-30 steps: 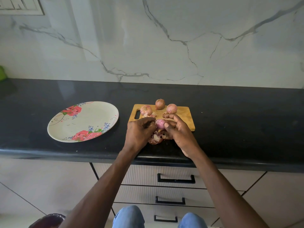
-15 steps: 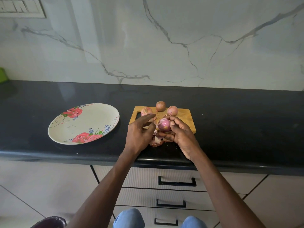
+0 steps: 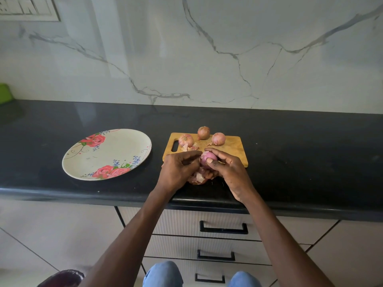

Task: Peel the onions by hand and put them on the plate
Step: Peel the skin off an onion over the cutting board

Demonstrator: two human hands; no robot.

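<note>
1. Your right hand holds the half-peeled onion just above the near edge of the cutting board, thumb pressed on its near face and forefinger curled over the top. Keep that cradle firm but light; peeled onion is likely slick.

2. Your left hand sits at 9 o'clock of the onion, fingers curled in toward it. They seem to pinch a strip of skin, but the fingertips are hidden, so I cannot tell for sure. Pull any strip down toward the root, not outward, so it comes away whole.

3. Turn the onion in your right hand as you go, bringing unpeeled skin round to the left fingers.

4. Let scraps fall on the peel pile at 6 o'clock, under your hands.

5. The plate lies at 9 o'clock, well apart from the board and holding no onions. Carry the peeled one there only when no papery skin shows.

6. Three unpeeled onions wait at 12 o'clock on the board's far edge; avoid knocking them.
</note>
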